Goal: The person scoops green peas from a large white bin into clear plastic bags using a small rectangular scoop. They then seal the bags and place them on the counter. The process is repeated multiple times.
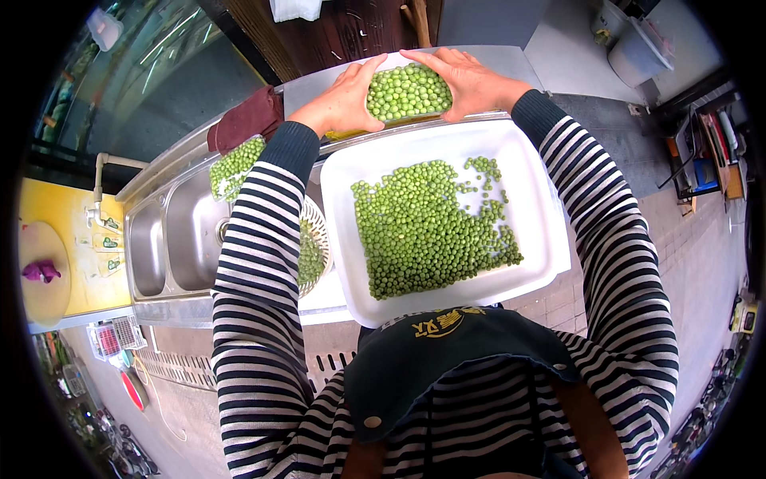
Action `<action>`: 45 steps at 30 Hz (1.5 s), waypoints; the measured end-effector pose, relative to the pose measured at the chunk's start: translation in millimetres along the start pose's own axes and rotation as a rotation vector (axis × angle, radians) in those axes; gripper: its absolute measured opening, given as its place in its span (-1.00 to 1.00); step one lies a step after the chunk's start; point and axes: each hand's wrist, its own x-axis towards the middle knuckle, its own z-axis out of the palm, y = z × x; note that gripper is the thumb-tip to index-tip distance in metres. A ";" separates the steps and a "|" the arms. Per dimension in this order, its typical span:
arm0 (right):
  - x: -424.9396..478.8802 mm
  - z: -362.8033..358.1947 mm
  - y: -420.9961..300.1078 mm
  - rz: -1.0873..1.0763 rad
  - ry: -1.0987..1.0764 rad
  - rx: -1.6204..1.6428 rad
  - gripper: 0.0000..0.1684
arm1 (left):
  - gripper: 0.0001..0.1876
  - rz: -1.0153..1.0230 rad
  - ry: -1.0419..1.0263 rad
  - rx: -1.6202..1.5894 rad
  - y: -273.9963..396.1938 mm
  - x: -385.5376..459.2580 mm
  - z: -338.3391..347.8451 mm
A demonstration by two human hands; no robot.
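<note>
My left hand (344, 102) and my right hand (470, 84) grip the two sides of a small container heaped with green peas (409, 91). It is at the back of the counter, beyond a large white plastic tub (541, 179). Loose green peas (419, 230) lie in a layer over the tub's bottom. Left of the tub, partly behind my left sleeve, a round white plastic basket (323, 224) holds more peas. A clear plastic bag of peas (235, 167) rests by the sink's edge.
A steel double-bowl sink (194, 218) lies to the left, with a dark red cloth (246, 121) on its back edge. A tap (96, 206) and a round chopping board (45, 287) are farther left. Glass tanks (179, 78) stand behind the sink.
</note>
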 end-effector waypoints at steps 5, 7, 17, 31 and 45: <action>22.4 3.6 24.6 0.051 -0.094 0.032 0.26 | 0.10 -0.035 -0.054 -0.035 -19.1 23.7 -4.2; 28.9 6.2 29.9 0.043 -0.118 0.052 0.26 | 0.10 -0.054 -0.076 -0.045 -27.6 28.3 -2.6; 34.9 10.8 40.3 0.059 -0.182 0.164 0.27 | 0.13 -0.038 -0.078 -0.078 -35.3 26.9 -1.7; -104.5 19.2 39.7 0.826 0.250 0.152 -0.57 | -0.60 -0.608 0.401 0.318 -39.1 -96.9 34.1; -79.8 64.2 48.5 1.078 0.289 0.266 -0.61 | -0.60 -1.005 0.159 -0.061 -32.4 -44.0 53.4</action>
